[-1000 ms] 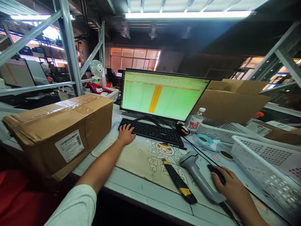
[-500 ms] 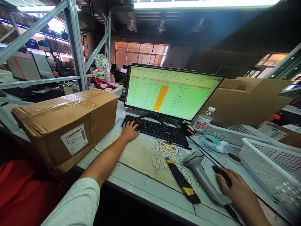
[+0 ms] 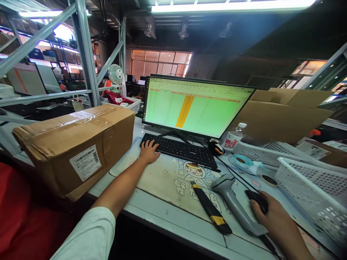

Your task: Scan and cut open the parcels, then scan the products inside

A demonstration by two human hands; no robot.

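Observation:
My left hand rests on the left end of a black keyboard, fingers spread over the keys. At the right, my right hand is wrapped round a black computer mouse. Just left of it lies a grey barcode scanner, its cable running off toward the front edge. A black and yellow utility knife lies beside the scanner on a printed desk mat. Behind the keyboard, the monitor shows a green spreadsheet with one orange column.
A taped cardboard box with a label stands at the left. On the right are a drink bottle, a roll of tape, a white plastic basket and an open carton. A metal frame rises behind the box.
The spreadsheet's contents on the monitor look different, with text in the columns altered. The view has shifted slightly. Both hands stay on the keyboard and mouse.

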